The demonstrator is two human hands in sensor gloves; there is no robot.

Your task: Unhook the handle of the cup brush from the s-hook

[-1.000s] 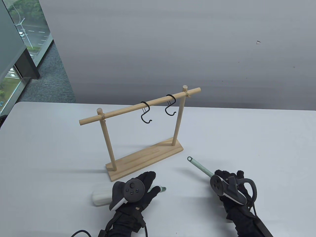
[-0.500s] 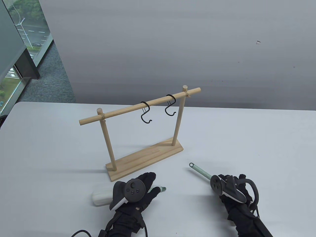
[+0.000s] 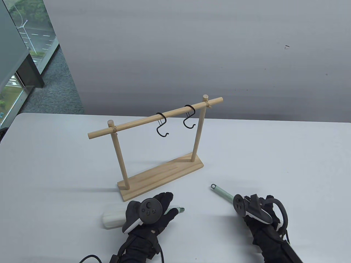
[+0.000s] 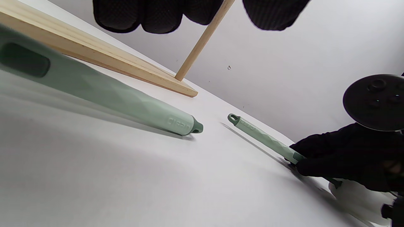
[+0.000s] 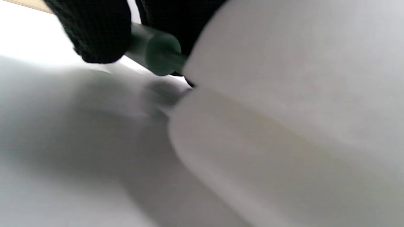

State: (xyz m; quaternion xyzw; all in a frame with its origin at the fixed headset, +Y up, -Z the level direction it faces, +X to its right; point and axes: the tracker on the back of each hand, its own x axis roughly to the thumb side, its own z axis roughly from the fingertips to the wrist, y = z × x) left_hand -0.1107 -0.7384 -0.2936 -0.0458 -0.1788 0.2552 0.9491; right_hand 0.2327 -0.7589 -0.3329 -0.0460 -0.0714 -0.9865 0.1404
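Note:
Two black S-hooks (image 3: 162, 127) (image 3: 189, 120) hang empty on the rail of a wooden rack (image 3: 155, 118). My right hand (image 3: 262, 205) grips the green handle of a cup brush (image 3: 223, 192) low over the table, its loop end pointing toward the rack. The left wrist view shows this grip (image 4: 315, 160), and the right wrist view shows the fingers (image 5: 94, 31) around the handle by the white sponge head (image 5: 284, 94). A second cup brush (image 3: 112, 217) lies on the table under my left hand (image 3: 167, 205). The left fingertips (image 4: 157, 15) hover above its handle (image 4: 126, 101).
The rack's wooden base (image 3: 161, 175) stands just beyond both hands. The white table (image 3: 54, 169) runs wide to the left and right. A grey wall stands behind the table's far edge.
My right hand has brought its brush down and toward me, so the handle's loop end sits lower and nearer. My left hand and the other brush have not moved.

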